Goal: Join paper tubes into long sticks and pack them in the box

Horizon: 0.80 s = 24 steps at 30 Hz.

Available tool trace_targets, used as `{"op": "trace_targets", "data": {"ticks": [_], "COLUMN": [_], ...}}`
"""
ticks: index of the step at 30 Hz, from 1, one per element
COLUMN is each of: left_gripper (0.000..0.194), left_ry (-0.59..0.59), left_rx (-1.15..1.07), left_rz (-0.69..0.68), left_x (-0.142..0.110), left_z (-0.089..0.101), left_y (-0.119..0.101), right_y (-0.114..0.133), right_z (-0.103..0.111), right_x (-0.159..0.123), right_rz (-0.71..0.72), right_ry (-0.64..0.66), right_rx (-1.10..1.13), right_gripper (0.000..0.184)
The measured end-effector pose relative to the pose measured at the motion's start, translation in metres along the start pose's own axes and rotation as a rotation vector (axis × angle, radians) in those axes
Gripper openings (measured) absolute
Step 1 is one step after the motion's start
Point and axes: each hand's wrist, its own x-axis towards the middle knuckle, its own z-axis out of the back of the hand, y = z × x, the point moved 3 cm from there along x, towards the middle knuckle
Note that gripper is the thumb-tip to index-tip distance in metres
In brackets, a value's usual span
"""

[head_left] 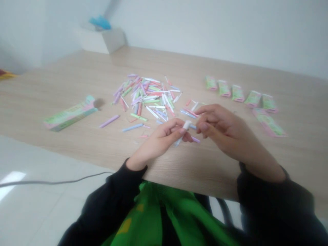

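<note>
My left hand [169, 134] is closed, pinching a slim white stick [187, 125] between thumb and fingers; the stick leans, its wider white end upward. Just to its right is my right hand [217, 124], thumb and fingertips drawn together close to that end. Whether anything small sits in those right fingertips is hidden by blur. Beyond both hands lies a loose heap of slim pastel and white sticks [151, 94] in purple, green, pink and blue. Nearer me, a purple stick [109, 121] and a blue stick [132, 127] lie apart from the heap.
An open green-and-pink box [70, 113] lies on its side at left. Several small green-and-pink packets [237, 93] stand in a row at right, with a flat one [271, 123] before them. A white box [104, 40] holding something blue stands at the back of the wooden table [64, 75].
</note>
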Motion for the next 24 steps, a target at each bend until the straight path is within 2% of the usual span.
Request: {"op": "trace_targets", "data": {"ticks": [3, 7, 10, 13, 16, 19, 24], "left_gripper": [0.026, 0.027, 0.027, 0.027, 0.027, 0.028, 0.026], "left_ry": [-0.023, -0.057, -0.095, -0.17, -0.253, -0.284, -0.323], "left_rx": [0.003, -0.052, -0.067, -0.035, 0.05, 0.134, 0.206], "left_rz": [-0.022, 0.005, -0.005, -0.035, -0.045, -0.024, 0.021], "left_x": [-0.002, -0.005, -0.009, -0.015, -0.021, -0.026, -0.029], "left_z": [0.006, 0.013, 0.022, 0.035, 0.044, 0.046, 0.047], "left_y": [-0.005, -0.001, 0.006, 0.014, 0.021, 0.026, 0.027], "right_y": [-0.003, -0.009, -0.02, -0.046, -0.081, -0.112, -0.139], "right_z": [-0.005, -0.014, -0.014, -0.009, -0.005, -0.001, 0.01], "right_x": [0.003, 0.006, 0.01, 0.015, 0.021, 0.024, 0.036], "right_rz": [0.005, 0.0, -0.04, -0.133, -0.179, -0.195, -0.225], "right_ry": [-0.017, 0.0, -0.068, -0.126, -0.11, -0.104, -0.086], "right_rx": [-0.012, 0.016, -0.001, -0.099, -0.338, -0.493, -0.569], "right_gripper": [0.027, 0.025, 0.023, 0.022, 0.019, 0.021, 0.029]}}
